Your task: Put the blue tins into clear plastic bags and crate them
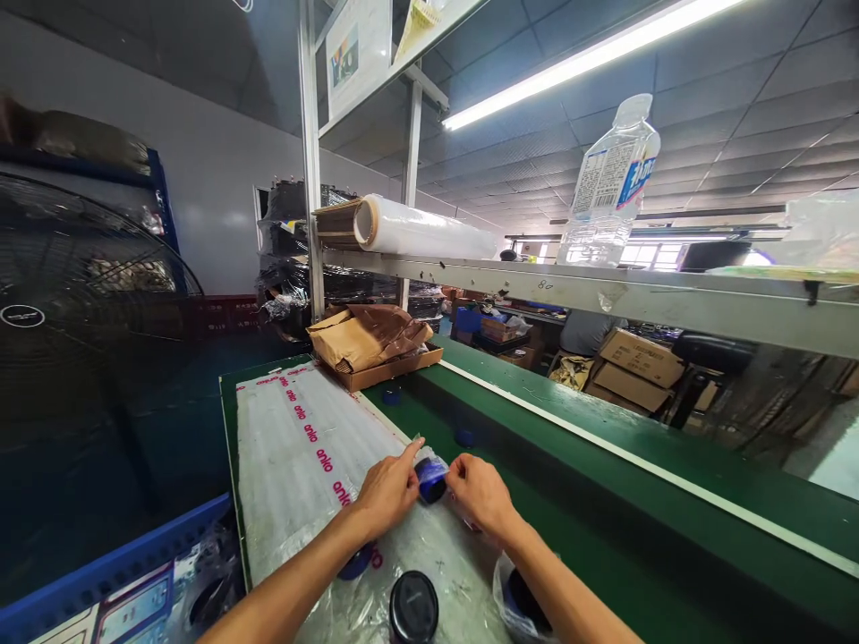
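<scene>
My left hand (387, 490) and my right hand (480, 495) pinch a small clear plastic bag with a round blue and black part (430, 477) inside it, held between them just above the bench. Below the hands lies a stack of clear bags with red print (301, 447) on the green bench. A black round part (413, 606) sits near my forearms. Another bagged blue and black part (520, 604) lies under my right forearm. A blue piece (353, 563) shows beneath my left wrist.
A green conveyor belt (604, 501) runs to the right with two blue discs (464, 437) on it. A cardboard tray with brown paper (369, 344) stands at the bench's far end. Overhead shelf (604, 291) holds a film roll (416, 231) and water bottle (614, 188). A fan (80, 295) stands left.
</scene>
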Demonstrator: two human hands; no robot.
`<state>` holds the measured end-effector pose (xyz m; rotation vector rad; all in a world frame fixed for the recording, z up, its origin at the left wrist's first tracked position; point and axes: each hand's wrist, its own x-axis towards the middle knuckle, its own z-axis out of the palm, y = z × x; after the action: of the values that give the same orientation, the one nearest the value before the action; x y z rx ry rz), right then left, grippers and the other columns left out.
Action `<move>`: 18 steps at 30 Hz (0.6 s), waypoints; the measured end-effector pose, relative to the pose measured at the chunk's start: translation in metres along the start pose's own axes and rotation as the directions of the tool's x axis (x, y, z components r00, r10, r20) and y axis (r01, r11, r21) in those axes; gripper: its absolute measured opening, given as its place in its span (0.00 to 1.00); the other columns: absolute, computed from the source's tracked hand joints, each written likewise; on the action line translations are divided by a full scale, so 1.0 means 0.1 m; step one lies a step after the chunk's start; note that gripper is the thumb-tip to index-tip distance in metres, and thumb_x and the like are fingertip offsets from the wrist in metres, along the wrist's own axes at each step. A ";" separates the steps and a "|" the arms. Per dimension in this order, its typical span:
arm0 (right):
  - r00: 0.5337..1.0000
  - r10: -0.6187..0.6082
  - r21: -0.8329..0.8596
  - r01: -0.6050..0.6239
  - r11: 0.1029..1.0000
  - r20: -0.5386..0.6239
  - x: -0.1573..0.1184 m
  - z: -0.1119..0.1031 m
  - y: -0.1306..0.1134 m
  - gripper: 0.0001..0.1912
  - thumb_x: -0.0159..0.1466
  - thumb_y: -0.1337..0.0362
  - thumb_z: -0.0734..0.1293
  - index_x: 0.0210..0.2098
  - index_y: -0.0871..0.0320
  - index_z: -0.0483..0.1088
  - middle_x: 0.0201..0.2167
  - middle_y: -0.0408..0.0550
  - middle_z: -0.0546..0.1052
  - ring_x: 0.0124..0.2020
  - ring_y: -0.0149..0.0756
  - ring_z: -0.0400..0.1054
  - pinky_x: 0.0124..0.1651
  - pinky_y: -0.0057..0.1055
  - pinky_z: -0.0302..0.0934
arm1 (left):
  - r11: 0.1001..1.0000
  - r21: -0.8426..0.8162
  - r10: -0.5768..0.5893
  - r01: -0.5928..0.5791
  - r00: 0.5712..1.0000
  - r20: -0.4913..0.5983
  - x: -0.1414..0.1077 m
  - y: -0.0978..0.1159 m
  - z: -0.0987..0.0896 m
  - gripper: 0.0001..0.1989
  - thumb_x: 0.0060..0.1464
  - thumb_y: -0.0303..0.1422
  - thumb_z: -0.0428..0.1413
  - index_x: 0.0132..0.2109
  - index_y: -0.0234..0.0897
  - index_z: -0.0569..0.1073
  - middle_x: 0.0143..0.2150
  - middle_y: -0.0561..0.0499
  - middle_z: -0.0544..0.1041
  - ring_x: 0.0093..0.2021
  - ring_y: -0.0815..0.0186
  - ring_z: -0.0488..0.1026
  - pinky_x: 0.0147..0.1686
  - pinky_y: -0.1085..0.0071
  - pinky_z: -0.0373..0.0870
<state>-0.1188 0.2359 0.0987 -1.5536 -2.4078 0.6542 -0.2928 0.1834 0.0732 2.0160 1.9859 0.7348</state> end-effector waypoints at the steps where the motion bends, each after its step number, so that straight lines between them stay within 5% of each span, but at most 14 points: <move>1: 0.998 -0.017 -0.031 0.016 0.999 -0.058 -0.02 -0.04 -0.02 0.14 0.70 0.57 0.68 0.52 0.58 0.72 0.51 0.50 0.77 0.48 0.42 0.74 0.51 0.46 0.71 | 1.000 -0.019 -0.012 0.012 1.000 -0.018 0.00 0.05 -0.03 0.37 0.52 0.20 0.53 0.69 0.38 0.60 0.35 0.54 0.81 0.37 0.62 0.78 0.37 0.70 0.65; 5: 0.978 -0.080 -0.137 0.054 0.989 -0.192 -0.13 -0.24 -0.08 0.14 0.71 0.57 0.67 0.51 0.58 0.72 0.49 0.49 0.78 0.47 0.41 0.75 0.50 0.46 0.71 | 0.990 -0.133 -0.051 0.040 0.995 -0.085 0.01 0.22 -0.17 0.31 0.56 0.20 0.54 0.66 0.36 0.63 0.34 0.55 0.79 0.34 0.65 0.77 0.38 0.69 0.69; 10: 0.979 -0.115 -0.215 0.077 0.974 -0.168 -0.24 -0.30 -0.04 0.12 0.70 0.58 0.68 0.49 0.58 0.73 0.47 0.49 0.78 0.45 0.40 0.75 0.49 0.44 0.71 | 0.967 -0.246 -0.082 0.069 0.996 -0.047 0.00 0.28 -0.12 0.17 0.66 0.36 0.57 0.58 0.34 0.70 0.35 0.54 0.78 0.32 0.66 0.77 0.37 0.65 0.76; 14: 0.978 -0.110 -0.207 0.072 0.976 -0.179 -0.30 -0.28 0.03 0.12 0.71 0.58 0.68 0.50 0.58 0.73 0.48 0.49 0.78 0.45 0.40 0.75 0.49 0.44 0.72 | 0.969 -0.229 -0.107 0.092 0.993 -0.055 -0.04 0.27 -0.03 0.15 0.65 0.39 0.58 0.53 0.34 0.74 0.36 0.53 0.79 0.34 0.65 0.78 0.39 0.63 0.78; 18: 0.957 -0.073 -0.159 0.029 0.987 -0.281 -0.23 -0.47 0.13 0.14 0.72 0.58 0.66 0.54 0.57 0.72 0.49 0.49 0.78 0.47 0.41 0.75 0.52 0.47 0.71 | 0.981 -0.163 -0.134 0.104 0.973 -0.187 0.03 0.22 -0.21 0.15 0.66 0.38 0.57 0.56 0.35 0.72 0.35 0.53 0.79 0.35 0.64 0.78 0.42 0.61 0.77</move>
<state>-0.0798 0.2317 0.1362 -1.5155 -2.3134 0.2184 -0.2840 0.1805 0.1023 1.7802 2.0645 1.0604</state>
